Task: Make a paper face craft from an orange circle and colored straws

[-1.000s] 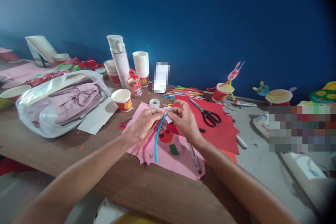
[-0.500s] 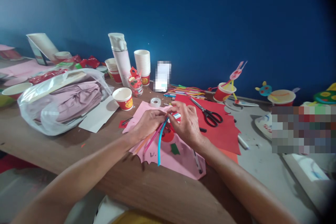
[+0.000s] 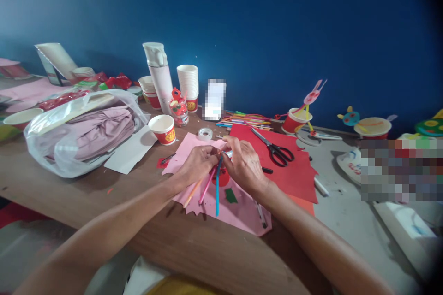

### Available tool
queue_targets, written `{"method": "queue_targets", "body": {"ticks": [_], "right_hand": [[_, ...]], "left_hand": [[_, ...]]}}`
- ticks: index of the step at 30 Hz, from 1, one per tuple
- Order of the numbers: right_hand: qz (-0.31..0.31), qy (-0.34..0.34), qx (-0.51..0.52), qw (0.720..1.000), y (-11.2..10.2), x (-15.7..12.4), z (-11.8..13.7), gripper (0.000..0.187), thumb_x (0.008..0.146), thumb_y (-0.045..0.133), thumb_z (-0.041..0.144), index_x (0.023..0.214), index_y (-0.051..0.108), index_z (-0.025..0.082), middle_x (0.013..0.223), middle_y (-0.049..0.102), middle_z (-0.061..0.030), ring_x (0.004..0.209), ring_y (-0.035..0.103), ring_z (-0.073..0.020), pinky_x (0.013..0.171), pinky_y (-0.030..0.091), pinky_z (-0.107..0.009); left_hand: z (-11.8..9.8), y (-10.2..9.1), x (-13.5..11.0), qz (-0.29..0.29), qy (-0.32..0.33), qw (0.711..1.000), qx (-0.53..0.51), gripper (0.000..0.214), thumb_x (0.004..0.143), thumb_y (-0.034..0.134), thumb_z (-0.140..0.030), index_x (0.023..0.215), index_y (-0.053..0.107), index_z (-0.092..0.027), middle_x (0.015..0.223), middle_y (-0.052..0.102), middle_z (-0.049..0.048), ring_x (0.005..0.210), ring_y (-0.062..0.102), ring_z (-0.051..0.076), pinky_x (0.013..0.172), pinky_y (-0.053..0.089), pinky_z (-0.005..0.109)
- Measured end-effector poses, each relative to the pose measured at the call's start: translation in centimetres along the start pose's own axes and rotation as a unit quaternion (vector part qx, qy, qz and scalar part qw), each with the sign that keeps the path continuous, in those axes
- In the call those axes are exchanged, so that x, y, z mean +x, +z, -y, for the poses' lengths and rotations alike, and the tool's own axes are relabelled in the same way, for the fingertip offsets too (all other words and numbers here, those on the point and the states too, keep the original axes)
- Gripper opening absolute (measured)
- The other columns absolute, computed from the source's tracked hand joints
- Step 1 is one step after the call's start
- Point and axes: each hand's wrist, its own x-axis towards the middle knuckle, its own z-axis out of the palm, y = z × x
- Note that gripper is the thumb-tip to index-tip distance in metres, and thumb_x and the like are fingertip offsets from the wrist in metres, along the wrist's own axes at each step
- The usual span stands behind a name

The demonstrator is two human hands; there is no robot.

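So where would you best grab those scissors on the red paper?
By the black handle loops, coming from the near side, I'd say. The scissors lie flat on the red paper, blades pointing away to the far left, loops nearest the right hand, busy with straws.

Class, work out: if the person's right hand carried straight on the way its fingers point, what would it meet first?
Probably the left hand, pinching the coloured straws with the right hand, fingertips nearly meeting; the tape roll lies beyond, though depth is unclear.
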Motion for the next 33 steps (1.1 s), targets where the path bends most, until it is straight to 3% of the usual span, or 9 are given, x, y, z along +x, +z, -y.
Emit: {"method": "queue_targets", "body": {"ticks": [11, 15, 20, 25, 29, 33], "right_hand": [[0.047, 0.015, -0.089, 0.995, 0.3, 0.0, -0.2, 0.024, 0.082, 0.044, 0.01, 0.105, 0.05, 0.012, 0.074, 0.067, -0.0067, 0.063, 0.059, -0.0214, 0.07, 0.04, -0.033], [0.05, 0.063, -0.027, 0.996, 0.2, -0.1, -0.5, 0.025, 0.08, 0.05, 0.015, 0.106, 0.048, 0.016, 0.076, 0.067, -0.0034, 0.071, 0.06, -0.0216, 0.067, 0.041, -0.03], [0.041, 0.052, 0.013, 0.998, 0.1, -0.1, -0.4, 0.023, 0.084, 0.052, 0.021, 0.105, 0.046, 0.017, 0.083, 0.067, -0.0046, 0.075, 0.061, -0.0213, 0.067, 0.042, -0.03], [0.062, 0.063, 0.007, 0.996, 0.2, 0.0, -0.3, 0.022, 0.082, 0.048, 0.013, 0.104, 0.049, 0.016, 0.08, 0.067, -0.0051, 0.074, 0.06, -0.0221, 0.068, 0.043, -0.031], [0.037, 0.124, 0.073, 0.989, 0.2, 0.1, -0.8, 0.025, 0.08, 0.051, 0.014, 0.104, 0.048, 0.019, 0.088, 0.068, -0.003, 0.081, 0.062, -0.0206, 0.075, 0.043, -0.033], [0.03, 0.189, 0.202, 0.96, 0.3, 0.2, -1.6, 0.027, 0.079, 0.053, 0.019, 0.105, 0.045, 0.022, 0.097, 0.067, -0.003, 0.088, 0.063, -0.0196, 0.078, 0.045, -0.035]], "left_hand": [[0.7, 0.9, -0.5, -0.008, 0.013, 1.0, 0.026, 0.01, 0.071, 0.048, -0.016, 0.067, 0.056, -0.014, 0.058, 0.059, 0.0002, 0.051, 0.054, 0.012, 0.049, 0.041, 0.022], [0.5, 0.7, -0.4, -0.002, 0.015, 0.999, 0.035, 0.011, 0.073, 0.046, -0.016, 0.068, 0.056, -0.014, 0.061, 0.059, -0.0003, 0.055, 0.054, 0.011, 0.052, 0.041, 0.022], [0.5, 0.7, -0.5, 0.006, 0.018, 1.0, 0.025, 0.011, 0.072, 0.047, -0.015, 0.073, 0.057, -0.014, 0.06, 0.058, -0.0001, 0.057, 0.057, 0.013, 0.053, 0.043, 0.023], [0.4, 0.9, -0.7, 0.003, 0.01, 1.0, 0.005, 0.012, 0.071, 0.047, -0.013, 0.073, 0.059, -0.013, 0.061, 0.06, 0.0004, 0.058, 0.058, 0.014, 0.055, 0.045, 0.024], [0.2, 0.6, -0.2, 0.013, -0.003, 0.999, -0.037, 0.01, 0.071, 0.051, -0.014, 0.072, 0.061, -0.014, 0.064, 0.062, 0.0013, 0.063, 0.06, 0.014, 0.06, 0.047, 0.025], [0.3, 0.2, 0.1, 0.027, -0.026, 0.995, -0.094, 0.012, 0.073, 0.054, -0.016, 0.082, 0.062, -0.014, 0.068, 0.063, 0.0012, 0.068, 0.063, 0.016, 0.067, 0.049, 0.028]]}}
